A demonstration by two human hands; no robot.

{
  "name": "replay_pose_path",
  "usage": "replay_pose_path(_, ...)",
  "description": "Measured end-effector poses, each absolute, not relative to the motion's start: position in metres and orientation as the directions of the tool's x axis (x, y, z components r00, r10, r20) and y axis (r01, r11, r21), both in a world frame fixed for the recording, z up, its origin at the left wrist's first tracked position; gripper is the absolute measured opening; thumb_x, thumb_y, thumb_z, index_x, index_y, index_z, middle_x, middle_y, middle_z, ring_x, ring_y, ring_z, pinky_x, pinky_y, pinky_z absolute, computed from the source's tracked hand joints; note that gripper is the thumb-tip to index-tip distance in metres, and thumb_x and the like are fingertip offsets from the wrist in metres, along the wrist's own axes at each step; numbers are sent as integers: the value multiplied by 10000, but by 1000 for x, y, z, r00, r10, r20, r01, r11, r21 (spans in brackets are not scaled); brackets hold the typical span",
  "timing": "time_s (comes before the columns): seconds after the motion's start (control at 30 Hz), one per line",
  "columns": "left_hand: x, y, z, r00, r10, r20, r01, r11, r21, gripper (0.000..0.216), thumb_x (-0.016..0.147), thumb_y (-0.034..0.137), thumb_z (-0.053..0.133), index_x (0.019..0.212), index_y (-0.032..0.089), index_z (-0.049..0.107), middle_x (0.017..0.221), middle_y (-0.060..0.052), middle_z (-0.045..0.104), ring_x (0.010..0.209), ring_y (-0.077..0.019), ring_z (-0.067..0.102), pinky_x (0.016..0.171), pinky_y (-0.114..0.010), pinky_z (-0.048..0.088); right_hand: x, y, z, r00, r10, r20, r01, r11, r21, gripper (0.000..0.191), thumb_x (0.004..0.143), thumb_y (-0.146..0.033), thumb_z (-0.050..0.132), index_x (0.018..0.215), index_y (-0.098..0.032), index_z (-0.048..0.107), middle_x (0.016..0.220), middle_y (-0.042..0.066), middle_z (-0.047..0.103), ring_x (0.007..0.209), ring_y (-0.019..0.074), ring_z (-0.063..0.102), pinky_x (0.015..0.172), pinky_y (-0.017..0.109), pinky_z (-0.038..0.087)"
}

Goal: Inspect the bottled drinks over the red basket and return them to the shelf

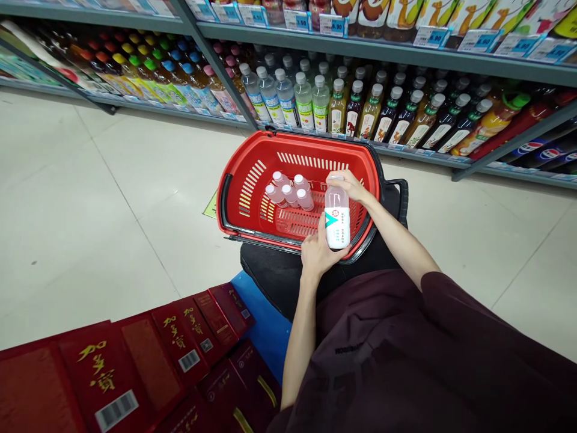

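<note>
A pinkish drink bottle with a white label and white cap is held over the right part of a red shopping basket. My left hand grips its lower end, thumb and fingers around the base. Up at the cap, my right hand has its fingers closed round the top. Inside the basket, several smaller pink bottles with white caps stand in a cluster left of the held bottle. The basket's black handle lies folded along the near rim.
Stacked red boxes with gold lettering fill the lower left, beside a blue surface. Ahead, a shelf carries rows of bottled drinks behind price tags. Pale floor tiles lie around the basket.
</note>
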State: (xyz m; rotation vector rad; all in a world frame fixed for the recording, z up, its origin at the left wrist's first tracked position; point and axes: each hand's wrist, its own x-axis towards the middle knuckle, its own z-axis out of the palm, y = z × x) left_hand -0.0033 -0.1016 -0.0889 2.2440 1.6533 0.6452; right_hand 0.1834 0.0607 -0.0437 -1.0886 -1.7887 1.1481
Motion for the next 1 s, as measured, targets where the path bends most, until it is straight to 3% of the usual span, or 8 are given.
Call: replay_pose_path(1.0, -2, -101, -90, 255, 939, 231, 815, -337, 472, 1226, 745, 685, 793, 1622, 67, 198, 870, -92, 744, 768, -304, 721, 775, -355, 528, 184, 60, -42, -372, 919, 127, 259, 234, -937, 435, 804, -540, 604, 731, -110, 601, 715, 12, 563, 684, 85, 475, 685, 218, 351)
